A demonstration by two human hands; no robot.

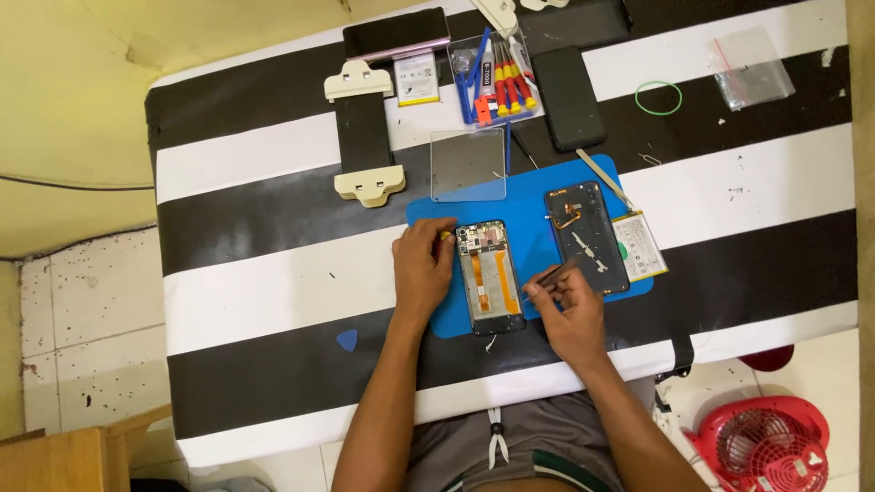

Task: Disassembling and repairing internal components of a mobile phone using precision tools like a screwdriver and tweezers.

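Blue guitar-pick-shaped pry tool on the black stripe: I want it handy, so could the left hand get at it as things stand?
Probably yes: the blue pick-shaped pry tool lies alone on the striped table, just beside the left hand, with nothing between them.

Striped table, speckled tile floor

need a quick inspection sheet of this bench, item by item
surface: striped table with blue mat in the middle
job's things: opened phone on the mat; back cover and battery beside it
clutter: screwdriver set, glass panel, clamp, dark phone, blue pick, green band, plastic bag
grips: left hand steadies the opened phone's edge; right hand holds tweezers at its side
cables: wire on the wall
surroundings: tiled floor, red fan, wooden box
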